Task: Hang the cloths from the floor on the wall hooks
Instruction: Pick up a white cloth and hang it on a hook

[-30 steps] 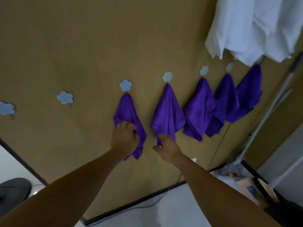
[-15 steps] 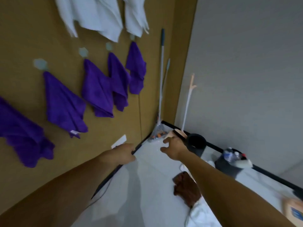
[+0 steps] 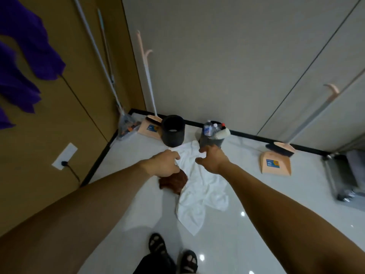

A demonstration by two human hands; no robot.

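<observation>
White cloth [image 3: 201, 194] and brown cloth [image 3: 174, 181], two in all, lie touching on the floor [image 3: 256, 224]. Two hands, nearer the wall before, now reach over them: right hand [image 3: 212, 159] spread and released; left hand [image 3: 164, 164] curled, its grasp impossible to tell.

Both bare arms reach forward and down. The left grip [image 3: 164, 164] shows its back, fingers curled under; the right grip [image 3: 212, 160] is spread, thumb apart.

No legible text; dustpan stickers [image 3: 272, 163] blurred.
</observation>
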